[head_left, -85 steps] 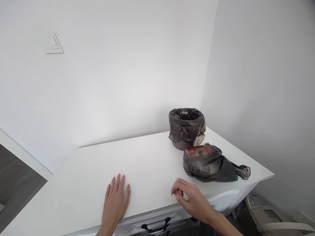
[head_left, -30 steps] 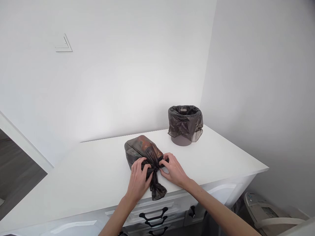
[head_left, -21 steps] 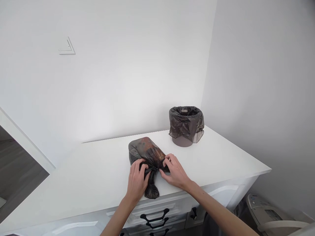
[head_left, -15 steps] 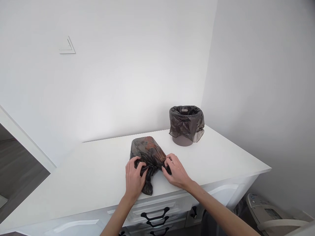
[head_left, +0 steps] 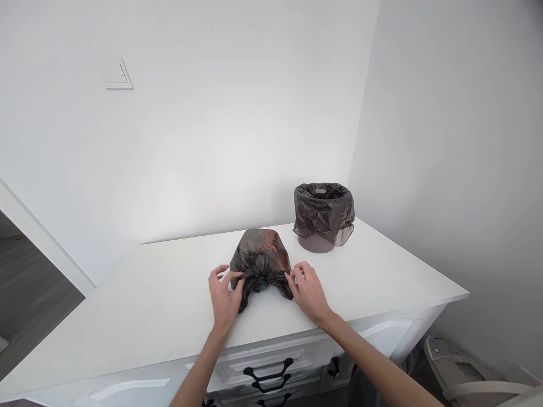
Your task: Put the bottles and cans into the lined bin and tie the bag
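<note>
A filled black trash bag [head_left: 257,251] rests on the white dresser top, its thin plastic showing something orange-brown and grey inside. The neck is gathered into a tight bunch at the front, with one plastic tail toward each side. My left hand [head_left: 226,294] pinches the left tail between thumb and fingers. On the other side, my right hand [head_left: 309,291] pinches the right tail. What lies inside the bag cannot be made out.
Behind and to the right stands a small bin [head_left: 316,243] lined with a black bag [head_left: 324,212] folded over its rim. The white dresser [head_left: 169,305] has drawers with black handles [head_left: 269,370]. A beige appliance [head_left: 462,367] sits low at the right.
My hands have drawn the tails apart, and the bunched neck is tighter. The left tail no longer hangs toward the front edge. The bag has turned slightly and sits more upright.
</note>
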